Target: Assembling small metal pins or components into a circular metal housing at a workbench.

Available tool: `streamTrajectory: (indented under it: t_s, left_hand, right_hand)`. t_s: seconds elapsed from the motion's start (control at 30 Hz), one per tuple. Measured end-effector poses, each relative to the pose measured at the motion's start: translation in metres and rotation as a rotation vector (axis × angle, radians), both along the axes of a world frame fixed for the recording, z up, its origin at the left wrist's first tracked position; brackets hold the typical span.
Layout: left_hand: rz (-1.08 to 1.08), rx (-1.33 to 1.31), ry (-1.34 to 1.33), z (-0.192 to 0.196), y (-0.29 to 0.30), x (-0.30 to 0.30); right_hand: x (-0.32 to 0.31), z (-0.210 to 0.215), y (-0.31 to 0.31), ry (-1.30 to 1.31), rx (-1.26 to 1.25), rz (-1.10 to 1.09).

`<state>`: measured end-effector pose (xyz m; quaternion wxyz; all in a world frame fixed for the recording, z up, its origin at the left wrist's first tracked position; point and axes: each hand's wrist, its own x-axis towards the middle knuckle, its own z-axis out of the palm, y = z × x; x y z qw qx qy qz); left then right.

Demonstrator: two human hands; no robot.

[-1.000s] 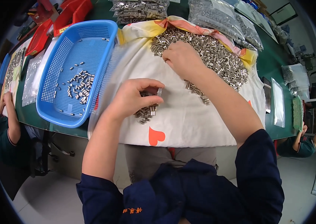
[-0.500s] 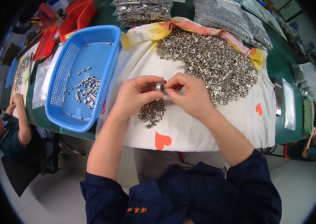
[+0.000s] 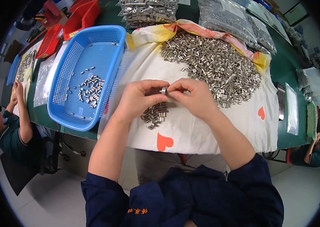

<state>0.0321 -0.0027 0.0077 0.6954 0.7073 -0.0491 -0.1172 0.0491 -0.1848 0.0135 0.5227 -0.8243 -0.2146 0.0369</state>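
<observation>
My left hand (image 3: pixel 134 97) is closed around a short silvery metal ring or gauge-like piece (image 3: pixel 163 90), held between thumb and fingertips. My right hand (image 3: pixel 194 97) meets it from the right, thumb and forefinger pinched at its edge; whatever sits in that pinch is too small and hidden to name. Below the left hand, a small pile of metal sleeves (image 3: pixel 155 117) lies on the white cloth (image 3: pixel 205 138), partly covered by the hand. Beyond my right hand spreads a large heap of similar short metal sleeves (image 3: pixel 213 62).
A blue perforated basket (image 3: pixel 82 49) on the left holds some loose sleeves (image 3: pixel 91 90). Bagged metal parts (image 3: pixel 226 19) line the back of the green table (image 3: pixel 277 64). Red bins (image 3: pixel 80 19) stand at the far left. Co-workers (image 3: pixel 12 128) sit on both sides.
Both hands stay together at nearly the same spot, and the metal ring appears slightly turned between them. The whole view has shifted a little. The left co-worker's hands have moved up.
</observation>
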Motion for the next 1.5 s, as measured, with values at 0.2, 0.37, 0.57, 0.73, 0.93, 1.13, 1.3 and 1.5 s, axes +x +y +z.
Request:
streamTrajectory:
  t_s: [0.2,0.37,0.57,0.73,0.93,1.13,1.3,1.5]
  left_hand:
    - [-0.074,0.11,0.027,-0.003,0.003,0.001]
    - [-0.087,0.149,0.033,0.003,0.003,0.0]
    - [-0.076,0.052,0.021,-0.001,0.003,0.0]
    - [-0.06,0.017,0.071,0.0,0.005,0.001]
    - [-0.013,-0.121,0.035,-0.007,0.005,0.003]
    - [-0.014,-0.11,0.023,-0.006,0.006,0.004]
    - [-0.002,0.029,0.05,-0.002,0.003,0.001]
    - [-0.048,0.013,0.05,0.0,0.003,0.002]
  right_hand:
    - [0.013,0.009,-0.013,0.038,-0.074,-0.091]
    - [0.047,0.024,-0.027,-0.412,-0.635,-0.043]
    - [0.062,0.009,-0.014,-0.529,-0.871,0.085]
    - [0.022,0.026,-0.006,-0.047,-0.366,-0.058]
    - [-0.004,0.009,0.005,0.146,0.119,-0.068]
    - [-0.005,0.006,0.008,0.039,0.017,-0.063]
    - [-0.012,0.0,0.012,-0.342,-0.169,-0.088]
    - [-0.003,0.004,0.003,-0.068,-0.023,-0.023]
